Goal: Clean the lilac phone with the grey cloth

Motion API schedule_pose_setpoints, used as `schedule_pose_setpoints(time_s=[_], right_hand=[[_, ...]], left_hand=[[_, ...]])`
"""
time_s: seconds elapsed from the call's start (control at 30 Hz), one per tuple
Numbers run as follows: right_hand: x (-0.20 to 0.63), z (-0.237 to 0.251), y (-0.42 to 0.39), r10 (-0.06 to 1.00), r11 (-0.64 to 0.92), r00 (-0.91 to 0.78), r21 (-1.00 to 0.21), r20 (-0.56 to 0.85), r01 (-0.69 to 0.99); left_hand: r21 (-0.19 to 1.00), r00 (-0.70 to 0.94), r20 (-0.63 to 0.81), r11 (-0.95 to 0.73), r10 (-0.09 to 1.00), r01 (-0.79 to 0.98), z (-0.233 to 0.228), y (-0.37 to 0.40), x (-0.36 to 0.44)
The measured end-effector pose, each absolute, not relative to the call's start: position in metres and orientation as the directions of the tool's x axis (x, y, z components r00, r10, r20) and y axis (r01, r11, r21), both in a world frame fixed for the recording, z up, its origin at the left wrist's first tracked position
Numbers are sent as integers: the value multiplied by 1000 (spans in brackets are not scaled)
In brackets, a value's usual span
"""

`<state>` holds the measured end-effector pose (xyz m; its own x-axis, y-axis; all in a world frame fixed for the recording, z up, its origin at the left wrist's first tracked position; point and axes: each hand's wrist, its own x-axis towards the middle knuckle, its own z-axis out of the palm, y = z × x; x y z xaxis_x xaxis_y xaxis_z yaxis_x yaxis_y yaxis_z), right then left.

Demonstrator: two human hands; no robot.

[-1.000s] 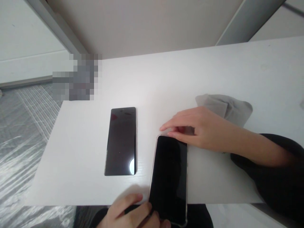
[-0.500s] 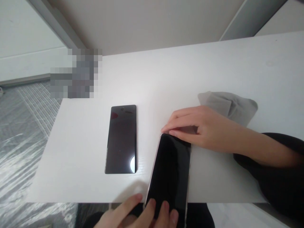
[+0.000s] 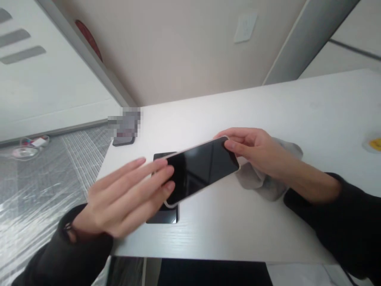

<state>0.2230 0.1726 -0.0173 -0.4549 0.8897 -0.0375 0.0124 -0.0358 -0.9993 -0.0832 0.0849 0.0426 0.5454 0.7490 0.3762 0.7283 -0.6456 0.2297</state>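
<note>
Head-worn view, facing forward and down, close over white table (image 3: 268, 119)

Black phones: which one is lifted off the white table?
The black phone with the pale rim, gripped at its ends by both hands; the other black phone lies flat beneath it.

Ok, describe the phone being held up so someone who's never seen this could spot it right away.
On the white table, look above the near left part, where the left hand and right hand meet. The held phone is lifted between them, one end in each hand, dark screen up. Unlike the second phone lying flat beneath it, it has a pale rim.
</note>
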Motion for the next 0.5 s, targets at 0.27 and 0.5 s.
schedule_pose_setpoints(time_s=[0.27,0.5], right_hand=[[216,-24,176,989,69,-129,-995,78,-72],[216,-21,178,979,24,-202,-997,38,-71]], left_hand=[[-73,527,414,-550,742,832,21,150,-36],[-36,449,408,-477,795,878,9,154,-25]])
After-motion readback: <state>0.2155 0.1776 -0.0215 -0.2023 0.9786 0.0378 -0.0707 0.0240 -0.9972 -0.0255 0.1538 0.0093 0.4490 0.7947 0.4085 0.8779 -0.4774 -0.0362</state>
